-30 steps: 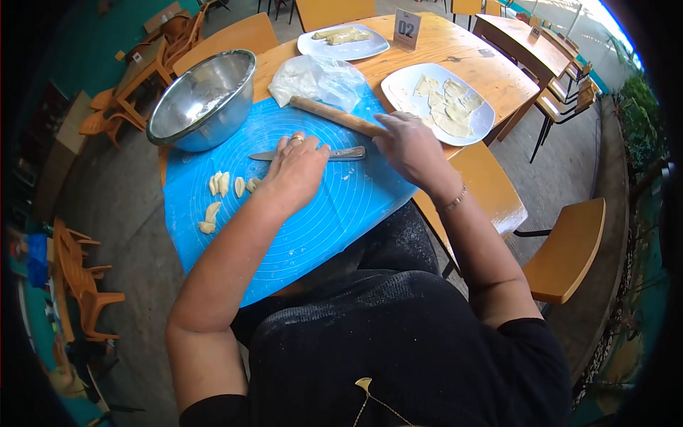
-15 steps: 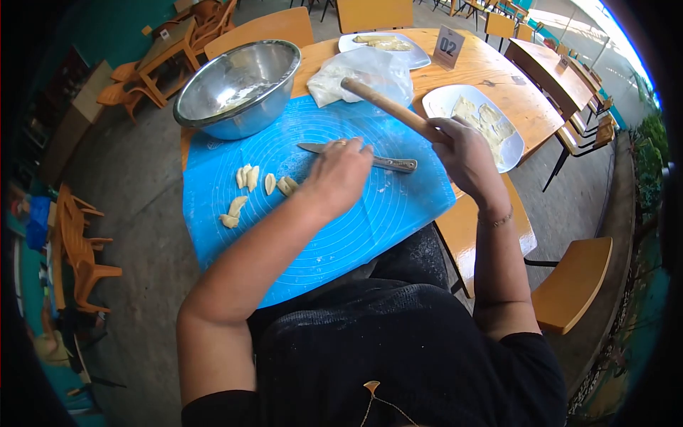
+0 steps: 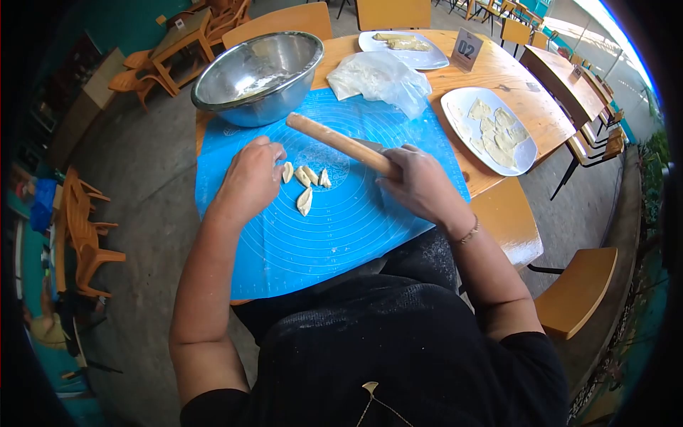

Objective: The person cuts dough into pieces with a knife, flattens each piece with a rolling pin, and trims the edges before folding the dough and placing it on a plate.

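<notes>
**Rolling pin [image 3: 338, 142] gripped in R hand [image 3: 420, 178]; dough pcs [image 3: 304, 201] bunched by L hand [image 3: 252, 171]**

Head-cam view, looking down; clock = blue mat [image 3: 341, 249], wearer at 6. Nearest: black top [image 3: 384, 341] dusted w/ white powder, then the mat's near edge. Just L of mat centre, several small pale dough pcs sit in a loose cluster. L hand is at abt 9-10, beside the cluster; fingers loosely bent, part open, nothing seen in them (can't tell if a fingertip touches the nearest pc). R hand, at 3, is closed round the near end of the pin, which slants toward 11 across the mat. Knife [image 3: 371, 144], mostly hidden, shows as a bit of blade just beyond the pin.

Just changed: half a sec ago L hand was on the knife, w/ pcs scattered further L. Now that hand is off it, pcs lie closer together, and the knife is over by the R hand. My read: knife is set aside, the pin is the tool in play.

Farther: steel bowl [image 3: 281, 107] at 11, crumpled plastic bag [image 3: 380, 75] at 12-1, white plate [image 3: 525, 155] w/ flat dough sheets [image 3: 498, 135] at 2. Farthest on the wooden table [image 3: 491, 75], at 1: second plate [image 3: 430, 58] w/ dough strips [image 3: 405, 43], "02" card [image 3: 466, 48].
</notes>
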`<state>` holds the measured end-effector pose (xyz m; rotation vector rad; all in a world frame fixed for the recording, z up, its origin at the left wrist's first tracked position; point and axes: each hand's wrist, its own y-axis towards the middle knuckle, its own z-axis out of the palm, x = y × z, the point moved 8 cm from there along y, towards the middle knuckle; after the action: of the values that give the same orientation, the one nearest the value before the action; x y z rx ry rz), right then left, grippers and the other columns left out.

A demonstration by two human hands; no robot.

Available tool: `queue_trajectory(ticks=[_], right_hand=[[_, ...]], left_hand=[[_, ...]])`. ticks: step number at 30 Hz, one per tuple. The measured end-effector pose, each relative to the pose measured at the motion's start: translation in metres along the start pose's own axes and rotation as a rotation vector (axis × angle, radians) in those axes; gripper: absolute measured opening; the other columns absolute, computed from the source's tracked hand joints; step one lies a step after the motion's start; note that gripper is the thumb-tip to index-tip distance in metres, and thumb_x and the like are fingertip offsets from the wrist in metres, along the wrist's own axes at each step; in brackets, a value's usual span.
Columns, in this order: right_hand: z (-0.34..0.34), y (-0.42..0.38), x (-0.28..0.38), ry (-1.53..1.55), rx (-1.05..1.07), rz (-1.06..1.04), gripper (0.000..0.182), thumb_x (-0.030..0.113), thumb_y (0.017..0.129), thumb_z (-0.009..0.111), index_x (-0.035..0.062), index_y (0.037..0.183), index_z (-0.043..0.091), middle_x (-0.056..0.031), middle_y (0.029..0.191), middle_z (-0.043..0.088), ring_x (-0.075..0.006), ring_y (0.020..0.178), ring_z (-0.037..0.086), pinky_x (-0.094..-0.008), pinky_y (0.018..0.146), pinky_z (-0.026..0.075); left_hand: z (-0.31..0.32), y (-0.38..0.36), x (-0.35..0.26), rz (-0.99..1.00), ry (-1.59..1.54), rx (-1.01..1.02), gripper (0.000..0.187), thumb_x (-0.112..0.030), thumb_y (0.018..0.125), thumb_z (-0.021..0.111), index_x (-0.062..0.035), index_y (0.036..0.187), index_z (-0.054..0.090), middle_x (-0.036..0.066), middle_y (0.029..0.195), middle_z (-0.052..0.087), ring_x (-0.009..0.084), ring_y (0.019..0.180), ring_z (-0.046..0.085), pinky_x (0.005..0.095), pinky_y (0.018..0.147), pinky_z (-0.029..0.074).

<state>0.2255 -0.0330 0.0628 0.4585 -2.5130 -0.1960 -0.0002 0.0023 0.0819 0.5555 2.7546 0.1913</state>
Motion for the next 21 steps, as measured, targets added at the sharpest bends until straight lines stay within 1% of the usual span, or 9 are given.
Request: queue_trajectory(ticks=[10, 12, 13, 15, 16, 17, 18, 19, 21], right_hand=[[0.009, 0.042, -0.012, -0.156, -0.215, 0.036, 0.023, 0.017, 0.084, 0.067, -0.0045, 0.091, 0.066, -0.0244, 0.091, 0.066, -0.0413, 0.085, 0.066, -0.0480, 0.080, 0.052], [0.020, 0.039, -0.006, 0.063, 0.021, 0.109, 0.028, 0.022, 0.085, 0.070, -0.0057, 0.088, 0.066, -0.0244, 0.083, 0.067, -0.0401, 0.079, 0.067, -0.0461, 0.076, 0.053], [0.018, 0.037, -0.001, 0.062, 0.021, 0.109, 0.028, 0.022, 0.085, 0.070, -0.0057, 0.088, 0.066, -0.0244, 0.083, 0.067, -0.0401, 0.079, 0.067, -0.0461, 0.076, 0.053], [0.030, 0.029, 0.001, 0.272, 0.177, 0.211, 0.032, 0.025, 0.085, 0.072, -0.0064, 0.084, 0.065, -0.0236, 0.074, 0.066, -0.0379, 0.074, 0.066, -0.0443, 0.073, 0.052], [0.032, 0.025, 0.000, 0.341, 0.194, 0.202, 0.031, 0.024, 0.088, 0.071, -0.0062, 0.086, 0.065, -0.0187, 0.068, 0.064, -0.0288, 0.060, 0.064, -0.0397, 0.061, 0.052], [0.028, 0.021, 0.002, 0.341, 0.195, 0.201, 0.031, 0.024, 0.088, 0.071, -0.0062, 0.086, 0.065, -0.0187, 0.068, 0.064, -0.0288, 0.060, 0.064, -0.0397, 0.061, 0.052], [0.025, 0.015, 0.003, 0.435, 0.249, 0.268, 0.029, 0.023, 0.089, 0.070, -0.0054, 0.087, 0.064, -0.0145, 0.066, 0.062, -0.0229, 0.056, 0.061, -0.0366, 0.055, 0.049], [0.027, 0.008, 0.001, 0.528, 0.305, 0.335, 0.027, 0.022, 0.090, 0.069, -0.0046, 0.089, 0.064, -0.0102, 0.063, 0.060, -0.0170, 0.051, 0.058, -0.0334, 0.049, 0.047], [0.023, -0.003, -0.005, 0.554, 0.300, 0.329, 0.026, 0.021, 0.091, 0.068, -0.0041, 0.090, 0.063, -0.0067, 0.062, 0.057, -0.0133, 0.049, 0.056, -0.0309, 0.045, 0.044]], left_hand=[[0.023, 0.008, 0.013, -0.038, 0.065, 0.122, 0.023, -0.009, 0.086, 0.072, 0.0030, 0.105, 0.069, 0.015, 0.103, 0.061, 0.0313, 0.098, 0.062, 0.0401, 0.087, 0.049], [0.021, 0.010, 0.012, -0.050, 0.058, 0.145, 0.018, -0.010, 0.084, 0.074, 0.0021, 0.096, 0.068, 0.014, 0.096, 0.060, 0.0296, 0.095, 0.062, 0.0382, 0.084, 0.050], [0.019, 0.010, 0.011, -0.050, 0.057, 0.145, 0.018, -0.010, 0.084, 0.074, 0.0021, 0.096, 0.068, 0.014, 0.096, 0.060, 0.0296, 0.095, 0.062, 0.0382, 0.084, 0.050], [0.013, 0.009, 0.013, -0.107, -0.061, 0.139, 0.014, -0.008, 0.083, 0.075, 0.0002, 0.087, 0.064, 0.011, 0.090, 0.061, 0.0207, 0.086, 0.064, 0.0332, 0.076, 0.051], [0.008, 0.008, 0.013, -0.107, -0.061, 0.137, 0.014, -0.008, 0.083, 0.075, 0.0002, 0.087, 0.064, 0.011, 0.090, 0.061, 0.0207, 0.086, 0.064, 0.0332, 0.076, 0.051], [0.006, 0.003, 0.018, -0.164, -0.288, 0.166, 0.014, -0.007, 0.083, 0.075, -0.0009, 0.086, 0.062, 0.009, 0.090, 0.061, 0.0165, 0.084, 0.064, 0.0301, 0.074, 0.052], [0.005, -0.002, 0.021, -0.222, -0.514, 0.194, 0.015, -0.006, 0.083, 0.075, -0.0020, 0.086, 0.060, 0.007, 0.089, 0.062, 0.0123, 0.082, 0.064, 0.0269, 0.072, 0.052], [0.003, -0.008, 0.020, -0.227, -0.515, 0.194, 0.015, -0.006, 0.083, 0.075, -0.0020, 0.086, 0.060, 0.007, 0.089, 0.062, 0.0123, 0.082, 0.064, 0.0269, 0.072, 0.052], [0.003, -0.020, -0.005, -0.053, -0.891, 0.231, 0.016, -0.004, 0.085, 0.074, -0.0018, 0.090, 0.059, 0.007, 0.092, 0.064, 0.0094, 0.081, 0.064, 0.0251, 0.071, 0.054]])
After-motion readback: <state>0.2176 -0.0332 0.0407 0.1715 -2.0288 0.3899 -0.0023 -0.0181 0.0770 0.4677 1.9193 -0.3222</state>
